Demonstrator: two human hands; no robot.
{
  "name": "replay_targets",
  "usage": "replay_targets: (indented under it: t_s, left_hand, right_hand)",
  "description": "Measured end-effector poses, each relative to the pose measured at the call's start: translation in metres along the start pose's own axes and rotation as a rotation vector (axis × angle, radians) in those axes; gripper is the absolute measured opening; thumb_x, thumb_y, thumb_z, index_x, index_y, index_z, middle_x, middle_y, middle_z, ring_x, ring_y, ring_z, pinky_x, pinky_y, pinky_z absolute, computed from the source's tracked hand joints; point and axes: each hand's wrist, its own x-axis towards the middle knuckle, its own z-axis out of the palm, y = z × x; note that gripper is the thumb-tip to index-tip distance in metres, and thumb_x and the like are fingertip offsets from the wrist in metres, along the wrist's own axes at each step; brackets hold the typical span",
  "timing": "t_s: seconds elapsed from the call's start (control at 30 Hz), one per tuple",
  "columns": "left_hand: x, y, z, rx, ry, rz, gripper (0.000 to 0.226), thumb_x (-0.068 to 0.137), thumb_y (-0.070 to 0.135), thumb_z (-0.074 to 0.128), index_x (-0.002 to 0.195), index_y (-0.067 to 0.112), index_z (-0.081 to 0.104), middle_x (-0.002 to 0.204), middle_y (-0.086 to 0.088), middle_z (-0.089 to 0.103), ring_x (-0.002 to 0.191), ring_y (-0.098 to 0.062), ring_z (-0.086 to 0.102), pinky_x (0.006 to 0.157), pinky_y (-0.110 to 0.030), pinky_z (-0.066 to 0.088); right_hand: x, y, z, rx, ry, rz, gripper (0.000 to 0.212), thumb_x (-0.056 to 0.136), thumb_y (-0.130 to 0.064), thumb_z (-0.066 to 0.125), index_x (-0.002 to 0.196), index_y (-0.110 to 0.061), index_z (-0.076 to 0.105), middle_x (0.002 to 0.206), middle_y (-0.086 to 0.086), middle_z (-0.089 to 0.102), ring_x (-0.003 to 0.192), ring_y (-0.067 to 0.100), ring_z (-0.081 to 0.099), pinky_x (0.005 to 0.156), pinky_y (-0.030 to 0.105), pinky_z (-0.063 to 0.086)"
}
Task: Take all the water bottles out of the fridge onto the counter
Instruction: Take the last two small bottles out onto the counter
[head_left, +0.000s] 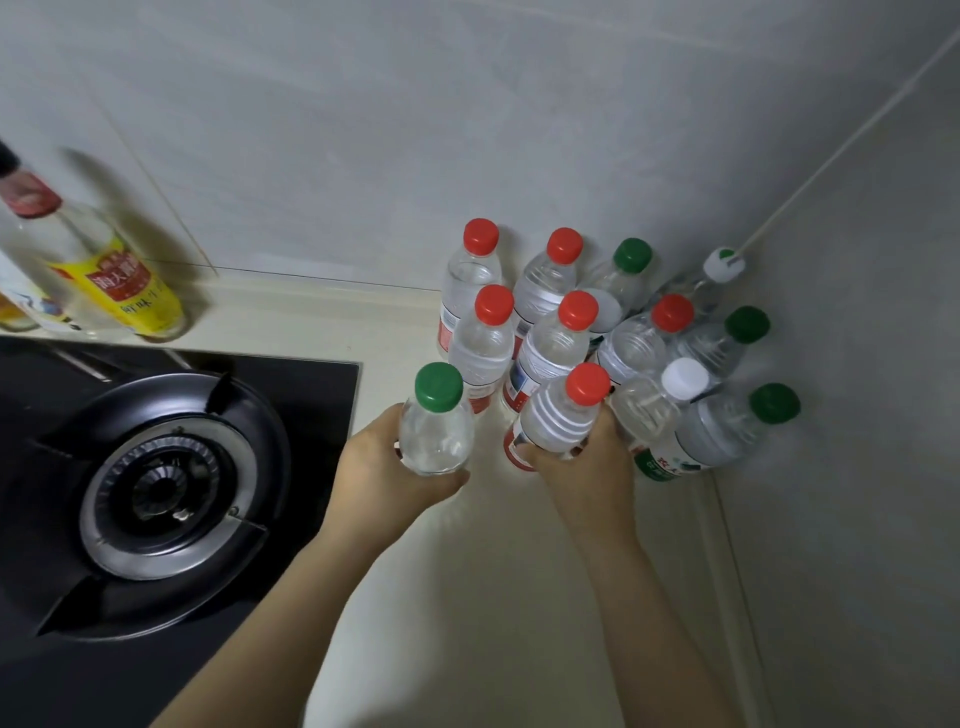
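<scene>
Cream table (467, 545) lay nearest. Just right of the gas burner (161, 483), the left hand (387, 483) gripped a green-capped bottle (436, 431). Farther right of the burner, the right hand (587, 478) gripped a red-capped bottle (558, 421). Beyond, other bottles (550, 343) stood clustered.

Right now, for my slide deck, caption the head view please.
Left hand holds a green-capped clear plastic bottle, right hand a red-capped one, beside bottles clustered on the cream counter.

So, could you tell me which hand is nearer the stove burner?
Left. The left hand sits just right of the burner; the right hand is farther right, gripping a red-capped bottle.
</scene>
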Motion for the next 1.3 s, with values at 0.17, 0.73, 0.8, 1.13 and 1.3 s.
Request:
replay_targets:
  t_s: [0.17,0.73,0.8,1.13,1.3]
  left_hand:
    - [0.007,0.006,0.016,0.026,0.032,0.022,0.042,0.055,0.032,0.089,0.086,0.027,0.061,0.080,0.011,0.069,0.076,-0.011,0.065,0.064,-0.029,0.055]
    - [0.016,0.007,0.049,0.144,0.073,0.154,0.047,0.062,0.036,0.086,0.097,0.017,0.062,0.091,0.001,0.061,0.086,-0.017,0.059,0.072,-0.030,0.051]
    - [0.016,0.008,0.049,0.132,0.047,0.144,0.049,0.062,0.035,0.087,0.100,0.015,0.063,0.095,-0.002,0.063,0.089,-0.020,0.060,0.076,-0.036,0.053]
    - [0.004,-0.006,0.035,0.142,-0.028,0.004,0.078,0.064,0.041,0.086,0.129,0.017,0.052,0.124,0.002,0.058,0.107,-0.015,0.058,0.091,-0.036,0.052]
    - [-0.017,0.002,0.003,0.121,-0.057,0.089,0.062,0.072,0.025,0.083,0.126,0.018,0.054,0.122,0.004,0.059,0.105,-0.011,0.057,0.089,-0.027,0.049]
  right_hand:
    - [-0.015,0.013,-0.013,-0.018,-0.061,0.098,0.046,0.076,-0.018,0.077,0.114,-0.028,0.053,0.106,-0.016,0.061,0.101,0.011,0.059,0.088,0.028,0.048]
    - [-0.036,0.034,-0.025,-0.003,-0.115,0.176,0.047,0.079,-0.012,0.075,0.122,-0.020,0.056,0.108,-0.004,0.062,0.099,0.011,0.061,0.081,0.019,0.047]
    - [-0.037,0.033,-0.026,-0.004,-0.115,0.174,0.047,0.079,-0.011,0.075,0.122,-0.019,0.057,0.108,-0.004,0.063,0.098,0.011,0.061,0.080,0.019,0.047]
    - [-0.045,0.026,-0.036,-0.007,-0.092,0.135,0.045,0.077,-0.010,0.074,0.119,-0.021,0.059,0.106,-0.004,0.065,0.095,0.010,0.062,0.082,0.024,0.050]
    - [-0.056,0.012,-0.043,-0.035,-0.100,0.072,0.040,0.077,-0.009,0.073,0.114,-0.020,0.062,0.107,-0.003,0.065,0.096,0.014,0.063,0.084,0.032,0.053]
